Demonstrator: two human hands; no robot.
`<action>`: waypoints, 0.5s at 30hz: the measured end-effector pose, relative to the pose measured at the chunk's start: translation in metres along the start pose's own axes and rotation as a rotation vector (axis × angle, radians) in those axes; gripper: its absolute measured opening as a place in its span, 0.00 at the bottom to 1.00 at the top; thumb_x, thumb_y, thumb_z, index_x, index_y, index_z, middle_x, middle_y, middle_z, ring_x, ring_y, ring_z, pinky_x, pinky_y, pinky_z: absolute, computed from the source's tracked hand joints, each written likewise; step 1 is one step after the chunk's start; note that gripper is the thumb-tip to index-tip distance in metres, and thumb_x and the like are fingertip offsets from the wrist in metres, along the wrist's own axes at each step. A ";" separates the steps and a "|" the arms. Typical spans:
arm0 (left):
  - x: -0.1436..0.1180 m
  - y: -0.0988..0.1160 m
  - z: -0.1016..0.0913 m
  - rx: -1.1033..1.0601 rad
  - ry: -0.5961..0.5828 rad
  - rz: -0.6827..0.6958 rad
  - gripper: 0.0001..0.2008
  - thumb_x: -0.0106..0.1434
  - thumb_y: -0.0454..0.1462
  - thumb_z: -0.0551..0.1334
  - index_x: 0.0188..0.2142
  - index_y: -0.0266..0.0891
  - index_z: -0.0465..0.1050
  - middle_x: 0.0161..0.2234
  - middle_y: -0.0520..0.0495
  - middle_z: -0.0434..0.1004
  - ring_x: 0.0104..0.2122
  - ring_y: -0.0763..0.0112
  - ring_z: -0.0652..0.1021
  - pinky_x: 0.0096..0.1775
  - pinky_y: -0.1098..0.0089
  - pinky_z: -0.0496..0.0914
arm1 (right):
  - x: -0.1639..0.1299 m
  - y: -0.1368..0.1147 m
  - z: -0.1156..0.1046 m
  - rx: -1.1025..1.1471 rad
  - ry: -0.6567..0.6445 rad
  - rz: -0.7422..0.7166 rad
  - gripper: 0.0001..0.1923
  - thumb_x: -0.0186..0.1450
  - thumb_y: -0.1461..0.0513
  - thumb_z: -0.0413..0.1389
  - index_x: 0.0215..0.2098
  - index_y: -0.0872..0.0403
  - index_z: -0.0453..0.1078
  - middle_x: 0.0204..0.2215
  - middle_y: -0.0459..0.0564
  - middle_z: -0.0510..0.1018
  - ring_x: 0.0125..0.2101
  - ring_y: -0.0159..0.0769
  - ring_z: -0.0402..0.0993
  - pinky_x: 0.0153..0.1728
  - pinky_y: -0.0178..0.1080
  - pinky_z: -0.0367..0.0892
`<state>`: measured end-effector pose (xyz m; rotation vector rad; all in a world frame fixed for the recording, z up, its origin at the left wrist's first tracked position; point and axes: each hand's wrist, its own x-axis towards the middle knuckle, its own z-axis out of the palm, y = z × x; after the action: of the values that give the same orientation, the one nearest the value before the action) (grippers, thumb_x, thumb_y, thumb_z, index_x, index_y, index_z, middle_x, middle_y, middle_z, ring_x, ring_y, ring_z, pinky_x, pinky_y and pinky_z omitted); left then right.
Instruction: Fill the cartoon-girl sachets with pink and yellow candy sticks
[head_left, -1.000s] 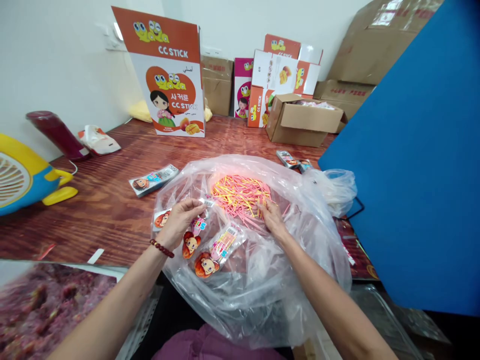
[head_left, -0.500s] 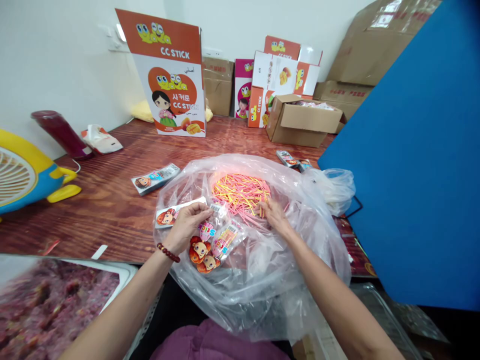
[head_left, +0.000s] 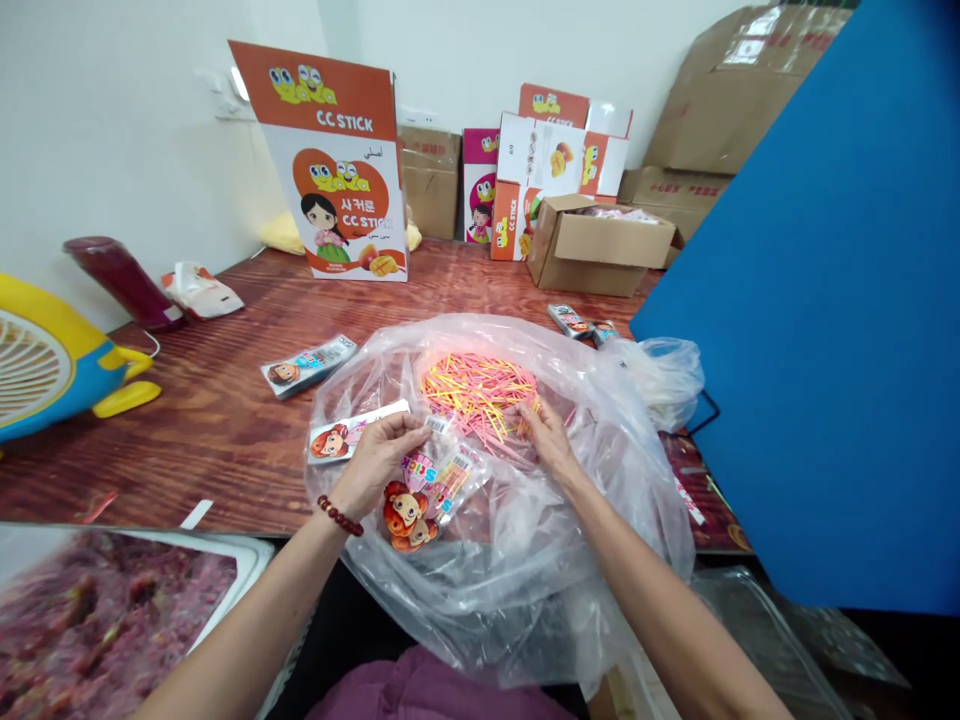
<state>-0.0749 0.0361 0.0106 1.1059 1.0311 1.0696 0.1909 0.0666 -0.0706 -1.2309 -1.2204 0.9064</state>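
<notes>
Right of the sticks (head_left: 476, 388), the right hand (head_left: 550, 438) seems closed on some; the left hand (head_left: 380, 455) pinches a packet (head_left: 418, 472) slanting bodyward.

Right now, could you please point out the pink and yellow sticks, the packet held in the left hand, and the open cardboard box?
Pink and yellow sticks (head_left: 476, 392): head view, middle of the pile.
Packet (head_left: 418, 468): head view, printed front.
Open cardboard box (head_left: 606, 244): head view, front flap.
</notes>
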 end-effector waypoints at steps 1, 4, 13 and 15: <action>0.001 0.000 0.001 0.007 -0.005 0.000 0.15 0.46 0.44 0.73 0.25 0.36 0.72 0.21 0.55 0.71 0.21 0.78 0.68 0.25 0.75 0.62 | -0.001 -0.001 0.000 0.014 0.005 -0.023 0.16 0.62 0.49 0.55 0.37 0.52 0.71 0.35 0.49 0.79 0.37 0.38 0.75 0.41 0.41 0.68; 0.003 0.000 0.004 0.032 -0.026 -0.002 0.15 0.47 0.43 0.73 0.25 0.36 0.73 0.22 0.54 0.72 0.22 0.78 0.69 0.26 0.75 0.62 | -0.004 -0.002 0.001 -0.012 -0.033 -0.056 0.12 0.61 0.52 0.56 0.34 0.51 0.68 0.32 0.47 0.78 0.35 0.36 0.73 0.41 0.39 0.67; 0.010 -0.005 0.015 0.122 -0.107 0.045 0.14 0.47 0.43 0.72 0.23 0.36 0.72 0.21 0.54 0.70 0.22 0.78 0.66 0.27 0.74 0.60 | 0.006 -0.018 0.002 0.297 0.003 0.118 0.17 0.54 0.48 0.62 0.33 0.51 0.69 0.25 0.43 0.74 0.25 0.32 0.70 0.28 0.36 0.67; 0.012 -0.007 0.015 0.161 -0.115 0.073 0.13 0.49 0.42 0.70 0.22 0.35 0.72 0.20 0.54 0.68 0.22 0.78 0.65 0.27 0.74 0.59 | 0.005 -0.034 0.004 0.472 -0.047 0.170 0.18 0.53 0.51 0.65 0.35 0.51 0.69 0.26 0.43 0.75 0.26 0.33 0.72 0.28 0.36 0.68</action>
<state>-0.0571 0.0444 0.0053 1.3282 1.0048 0.9817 0.1844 0.0671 -0.0367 -0.9422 -0.8754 1.2707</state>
